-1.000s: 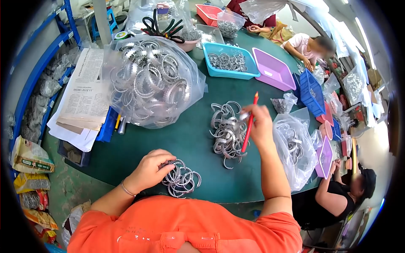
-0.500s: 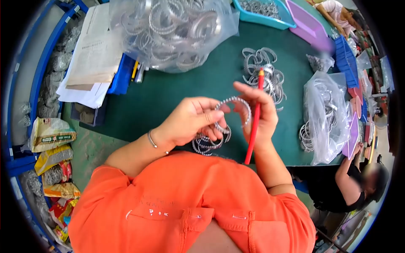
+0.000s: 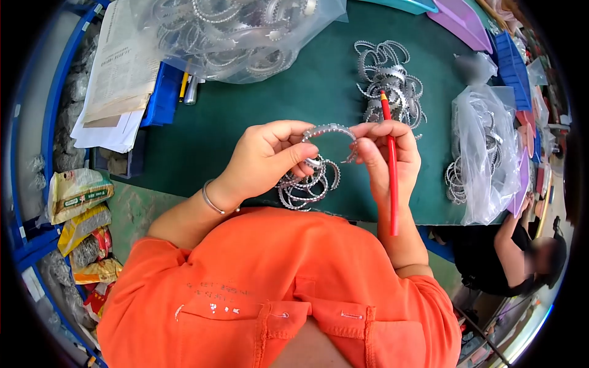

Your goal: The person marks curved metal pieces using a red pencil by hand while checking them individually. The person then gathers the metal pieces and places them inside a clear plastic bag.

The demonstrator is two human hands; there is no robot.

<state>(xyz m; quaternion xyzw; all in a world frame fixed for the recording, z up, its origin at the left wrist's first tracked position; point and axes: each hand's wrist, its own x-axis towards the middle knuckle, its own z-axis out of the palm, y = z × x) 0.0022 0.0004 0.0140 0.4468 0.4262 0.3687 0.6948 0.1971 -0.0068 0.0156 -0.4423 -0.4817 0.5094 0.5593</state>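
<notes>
A silvery cuff bangle with a beaded rim is held up in front of my chest. My left hand pinches one side of it between thumb and fingers. On the opposite side, my right hand has thumb and fingertips at the bangle's other end. A red pencil also rests in the right hand, tip pointing away from me. Just below the left fingers, a small group of similar bangles lies at the table's near edge. Beyond the right hand is a larger heap of bangles.
A big clear bag of bangles sits on the green table. Another plastic bag with bangles lies at the right. Papers and a blue bin are at the left. A co-worker sits at the right.
My right thumb and fingers have closed in on the bangle's right end; before, they were more spread. The bangle has tipped and its opening now faces me. The view has shifted slightly.
</notes>
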